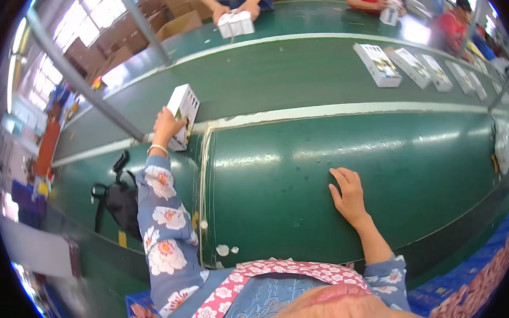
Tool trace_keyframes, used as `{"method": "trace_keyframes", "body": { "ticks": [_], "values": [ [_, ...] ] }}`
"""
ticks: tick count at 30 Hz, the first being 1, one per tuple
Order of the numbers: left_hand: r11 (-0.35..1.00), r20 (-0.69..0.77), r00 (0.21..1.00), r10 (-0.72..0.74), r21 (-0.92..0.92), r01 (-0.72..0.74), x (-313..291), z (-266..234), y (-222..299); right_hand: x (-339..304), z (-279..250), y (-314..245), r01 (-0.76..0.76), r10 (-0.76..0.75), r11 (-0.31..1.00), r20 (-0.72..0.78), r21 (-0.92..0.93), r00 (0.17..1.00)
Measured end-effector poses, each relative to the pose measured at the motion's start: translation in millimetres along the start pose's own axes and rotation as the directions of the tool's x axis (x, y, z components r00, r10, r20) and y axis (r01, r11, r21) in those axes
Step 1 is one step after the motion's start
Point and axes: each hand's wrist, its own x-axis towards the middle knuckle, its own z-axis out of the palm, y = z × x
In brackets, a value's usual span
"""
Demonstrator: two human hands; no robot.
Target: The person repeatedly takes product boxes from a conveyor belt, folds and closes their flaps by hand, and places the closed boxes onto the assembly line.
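Observation:
My left hand (167, 127) reaches out to the far left and grips a white printed box (183, 110) by its near side. The box stands tilted over the edge between the belt and the green table. My right hand (349, 194) rests on the green tabletop (275, 200) with its fingers stretched out and nothing in them.
Several white boxes (380, 65) lie on the conveyor belt (294, 66) at the far right. Across it, a person's hands (233, 13) hold white boxes (236, 24). A black bag (123, 201) lies left of my left arm. A metal post (86, 84) rises beside the belt.

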Motion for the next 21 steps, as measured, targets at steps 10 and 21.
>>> {"method": "trace_keyframes", "body": {
  "ticks": [10, 21],
  "values": [
    [0.961, 0.119, 0.969, 0.215, -0.203, -0.188, 56, 6, 96, 2, -27, -32, 0.002, -0.002, 1.0, 0.058, -0.007, 0.998],
    [0.843, -0.676, 0.729, 0.105, -0.329, -0.427, 35, 24, 66, 190, -7, 79, -0.153, -0.03, 0.805, -0.296, -0.573, 0.955]
  ]
}}
